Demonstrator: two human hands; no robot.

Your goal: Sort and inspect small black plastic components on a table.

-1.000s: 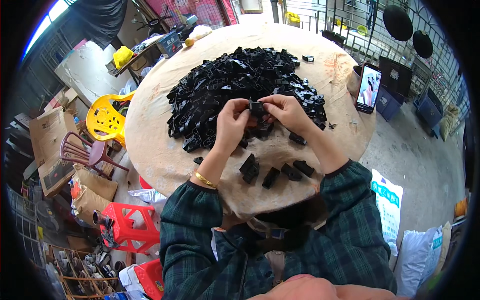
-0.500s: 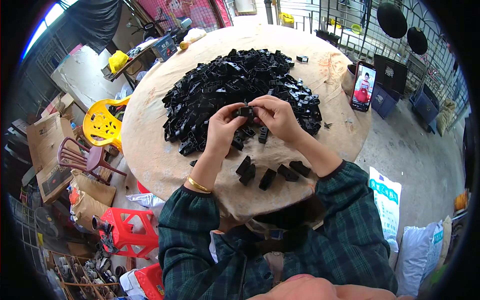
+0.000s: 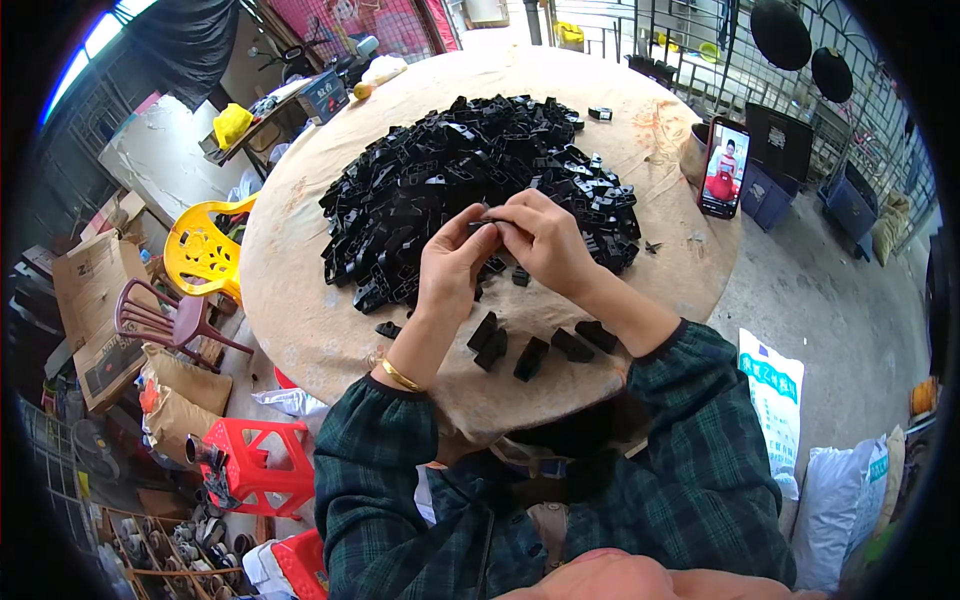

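Black plastic part (image 3: 487, 224) pinched between left hand (image 3: 452, 268) & right hand (image 3: 540, 240), above pile (image 3: 470, 180) on round surface (image 3: 300, 300). Looks mid-assembly; next prob. needs setting w/ finished pieces (image 3: 535, 350).

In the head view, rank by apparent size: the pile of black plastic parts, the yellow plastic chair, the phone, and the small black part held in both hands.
1. Pile of black plastic parts
2. Yellow plastic chair
3. Phone
4. Small black part, pinched between left hand and right hand

green plaid sleeves (image 3: 400, 470), gold bangle (image 3: 401, 376)
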